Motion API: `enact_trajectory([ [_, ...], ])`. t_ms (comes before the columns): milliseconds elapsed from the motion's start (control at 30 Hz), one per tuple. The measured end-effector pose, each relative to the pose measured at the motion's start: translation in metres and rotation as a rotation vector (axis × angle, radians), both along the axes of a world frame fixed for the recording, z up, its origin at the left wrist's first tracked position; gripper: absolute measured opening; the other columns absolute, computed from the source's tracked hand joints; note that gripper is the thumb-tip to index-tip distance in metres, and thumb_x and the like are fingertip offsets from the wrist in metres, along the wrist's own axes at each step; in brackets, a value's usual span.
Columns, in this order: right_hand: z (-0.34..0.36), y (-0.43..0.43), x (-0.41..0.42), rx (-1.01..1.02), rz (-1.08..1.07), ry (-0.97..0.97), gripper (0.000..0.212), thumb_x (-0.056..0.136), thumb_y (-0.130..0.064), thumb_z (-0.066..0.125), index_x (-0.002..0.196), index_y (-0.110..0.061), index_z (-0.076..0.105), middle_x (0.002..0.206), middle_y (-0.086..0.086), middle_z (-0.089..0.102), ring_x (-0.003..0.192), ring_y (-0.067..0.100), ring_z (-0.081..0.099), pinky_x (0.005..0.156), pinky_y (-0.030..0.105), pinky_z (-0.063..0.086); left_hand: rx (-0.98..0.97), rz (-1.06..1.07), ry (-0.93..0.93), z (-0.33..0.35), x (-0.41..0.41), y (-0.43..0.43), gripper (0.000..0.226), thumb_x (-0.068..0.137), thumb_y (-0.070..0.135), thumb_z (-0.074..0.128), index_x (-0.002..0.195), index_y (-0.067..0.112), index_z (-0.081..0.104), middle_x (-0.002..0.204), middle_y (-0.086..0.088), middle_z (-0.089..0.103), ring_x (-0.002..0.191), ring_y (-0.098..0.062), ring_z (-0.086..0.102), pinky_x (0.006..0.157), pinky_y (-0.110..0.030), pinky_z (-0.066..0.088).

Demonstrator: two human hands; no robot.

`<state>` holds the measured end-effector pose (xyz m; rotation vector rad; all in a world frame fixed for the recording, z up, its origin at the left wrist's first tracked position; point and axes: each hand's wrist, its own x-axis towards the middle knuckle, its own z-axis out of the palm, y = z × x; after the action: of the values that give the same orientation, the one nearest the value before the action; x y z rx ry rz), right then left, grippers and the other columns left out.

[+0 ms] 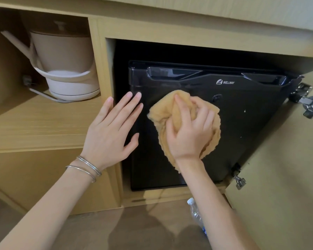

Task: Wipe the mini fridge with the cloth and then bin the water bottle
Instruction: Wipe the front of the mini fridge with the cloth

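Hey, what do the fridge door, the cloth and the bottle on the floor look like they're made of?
Fridge door: probably glossy black plastic or painted metal; it reflects light. Cloth: soft tan terry or microfibre, with a fuzzy nap, bunched under the right hand. Bottle: thin clear plastic with a white cap, looking crinkled.

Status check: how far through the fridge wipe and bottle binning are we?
Done: nothing clearly finished; the cabinet door stands open, exposing the mini fridge. In hand: the right hand presses the cloth against the fridge door, and the left hand lies flat at its left edge. White specks remain on the door's right side. Left: the water bottle lies on the floor, untouched; no bin is in view.
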<state>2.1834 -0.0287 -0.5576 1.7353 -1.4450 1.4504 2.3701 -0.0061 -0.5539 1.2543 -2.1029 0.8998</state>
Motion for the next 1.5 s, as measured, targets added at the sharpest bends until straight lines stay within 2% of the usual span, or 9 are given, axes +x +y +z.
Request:
enact_trajectory([
  [100, -0.013, 0.001, 0.011, 0.048, -0.023, 0.007, 0.047, 0.085, -0.051, 0.056, 0.123, -0.023, 0.059, 0.125, 0.013, 0.053, 0.106, 0.03, 0.046, 0.087, 0.037, 0.041, -0.011, 0.009, 0.0, -0.003, 0.0, -0.002, 0.061, 0.09, 0.032, 0.044, 0.145, 0.005, 0.043, 0.158, -0.011, 0.028, 0.147, -0.023, 0.023, 0.122, -0.041, 0.004],
  [233, -0.035, -0.009, -0.005, 0.029, -0.014, 0.064, 0.038, 0.083, -0.037, 0.062, 0.119, -0.027, 0.058, 0.119, 0.005, 0.049, 0.1, 0.023, 0.044, 0.08, 0.028, 0.039, -0.023, 0.007, -0.013, -0.005, -0.001, -0.002, 0.06, 0.09, 0.031, 0.045, 0.144, 0.005, 0.044, 0.157, -0.01, 0.031, 0.146, -0.023, 0.024, 0.121, -0.043, 0.003],
  [433, -0.118, 0.027, -0.043, 0.321, -0.048, 0.163, 0.035, 0.08, -0.032, 0.059, 0.116, -0.031, 0.063, 0.107, 0.004, 0.063, 0.097, 0.018, 0.047, 0.072, 0.034, 0.05, -0.011, 0.019, -0.042, -0.006, -0.006, 0.001, 0.058, 0.09, 0.031, 0.045, 0.144, 0.008, 0.045, 0.156, -0.008, 0.034, 0.146, -0.025, 0.025, 0.12, -0.051, -0.001],
  [667, -0.022, 0.02, -0.054, 0.013, -0.052, -0.066, 0.035, 0.082, -0.027, 0.053, 0.117, -0.031, 0.055, 0.11, 0.008, 0.055, 0.096, 0.025, 0.052, 0.079, 0.033, 0.042, 0.028, -0.004, -0.048, -0.018, -0.017, -0.001, 0.059, 0.089, 0.031, 0.045, 0.144, 0.008, 0.045, 0.157, -0.009, 0.032, 0.148, -0.028, 0.02, 0.121, -0.049, -0.001],
  [867, -0.045, -0.005, -0.06, 0.137, -0.135, 0.02, 0.035, 0.082, -0.029, 0.056, 0.116, -0.025, 0.062, 0.112, 0.008, 0.056, 0.098, 0.023, 0.047, 0.076, 0.027, 0.038, 0.054, -0.039, 0.007, -0.025, -0.023, -0.006, 0.059, 0.089, 0.03, 0.044, 0.145, 0.009, 0.044, 0.158, -0.007, 0.029, 0.149, -0.031, 0.012, 0.121, -0.047, 0.01],
  [1000, -0.079, 0.011, -0.067, 0.297, -0.054, 0.061, 0.042, 0.073, -0.018, 0.075, 0.113, -0.026, 0.065, 0.111, 0.006, 0.057, 0.097, 0.027, 0.053, 0.073, 0.038, 0.051, 0.074, -0.045, 0.022, -0.025, -0.025, -0.006, 0.059, 0.09, 0.03, 0.043, 0.144, 0.009, 0.044, 0.158, -0.007, 0.03, 0.149, -0.032, 0.012, 0.121, -0.048, 0.009],
  [1233, -0.007, -0.004, -0.059, 0.041, -0.06, -0.084, 0.036, 0.078, -0.019, 0.068, 0.114, -0.023, 0.066, 0.11, 0.011, 0.059, 0.097, 0.028, 0.054, 0.077, 0.031, 0.044, 0.081, -0.052, 0.018, -0.025, -0.025, -0.005, 0.059, 0.089, 0.029, 0.043, 0.144, 0.008, 0.045, 0.157, -0.007, 0.03, 0.149, -0.032, 0.012, 0.122, -0.047, 0.009],
  [1433, -0.065, 0.016, -0.068, 0.36, -0.005, -0.025, 0.041, 0.078, -0.024, 0.07, 0.117, -0.032, 0.061, 0.117, 0.0, 0.052, 0.105, 0.012, 0.041, 0.084, 0.039, 0.049, 0.088, -0.07, 0.0, -0.022, -0.03, -0.005, 0.059, 0.089, 0.029, 0.042, 0.144, 0.008, 0.045, 0.156, -0.008, 0.033, 0.148, -0.028, 0.016, 0.122, -0.047, 0.009],
  [1500, -0.043, 0.013, -0.068, 0.276, -0.016, -0.032, 0.039, 0.078, -0.024, 0.068, 0.116, -0.028, 0.063, 0.116, 0.002, 0.056, 0.104, 0.013, 0.043, 0.086, 0.038, 0.047, 0.094, -0.093, -0.002, -0.019, -0.033, -0.007, 0.058, 0.09, 0.03, 0.041, 0.144, 0.008, 0.045, 0.156, -0.008, 0.033, 0.148, -0.027, 0.017, 0.122, -0.046, 0.009],
])
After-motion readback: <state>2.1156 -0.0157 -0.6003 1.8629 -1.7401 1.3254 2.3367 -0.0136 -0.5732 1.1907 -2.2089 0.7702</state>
